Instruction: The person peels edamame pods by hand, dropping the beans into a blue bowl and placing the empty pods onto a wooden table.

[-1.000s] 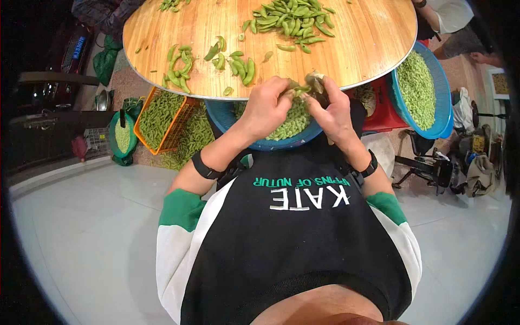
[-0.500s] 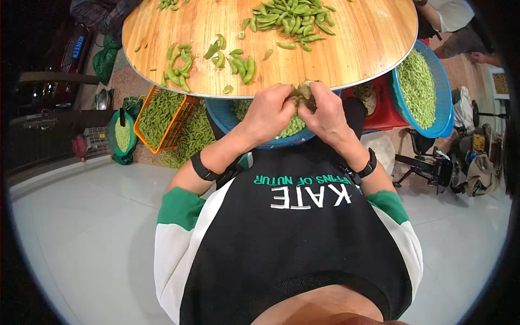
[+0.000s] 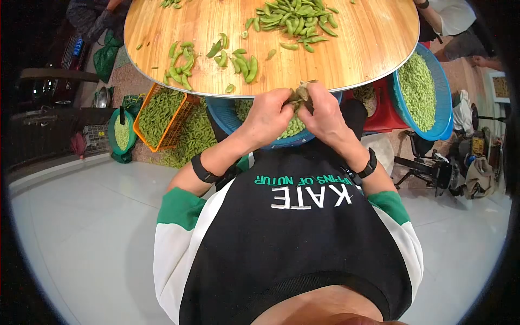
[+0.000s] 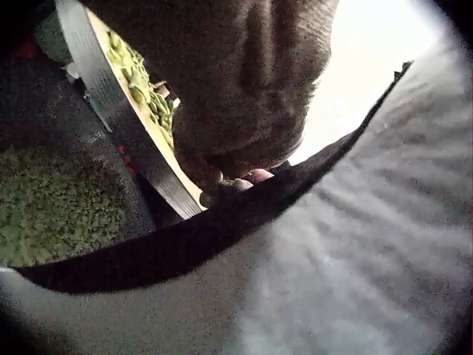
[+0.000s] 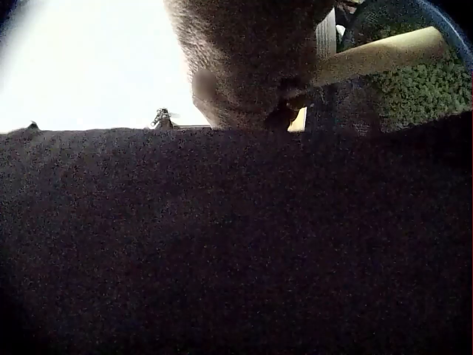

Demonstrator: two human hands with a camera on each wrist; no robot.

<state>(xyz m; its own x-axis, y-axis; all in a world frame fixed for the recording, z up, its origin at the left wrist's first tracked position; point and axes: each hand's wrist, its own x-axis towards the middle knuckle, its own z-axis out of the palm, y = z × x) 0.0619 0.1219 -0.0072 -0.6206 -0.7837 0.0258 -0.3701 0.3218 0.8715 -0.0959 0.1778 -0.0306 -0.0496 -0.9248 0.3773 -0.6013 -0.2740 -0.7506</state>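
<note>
In the head view my left hand and right hand meet at the table's near edge, fingers curled and thumbs facing. Between their fingertips they pinch an edamame pod, mostly hidden by the fingers. Olive-brown material covers the fingertips around it. Right below is a blue basin holding shelled green beans. Each wrist view shows its hand dark and from close by, the left hand beside the table edge and the right hand above a dark sleeve, fingertips largely hidden.
Loose pods and a larger pod pile lie on the round wooden table. An orange crate of pods stands at left. At right, a blue basket holds shelled beans. Other people sit across the table.
One second ago the hands were slightly apart, with a green pod showing between them. Since then the fingers have drawn together over it and the right hand has turned inward.
</note>
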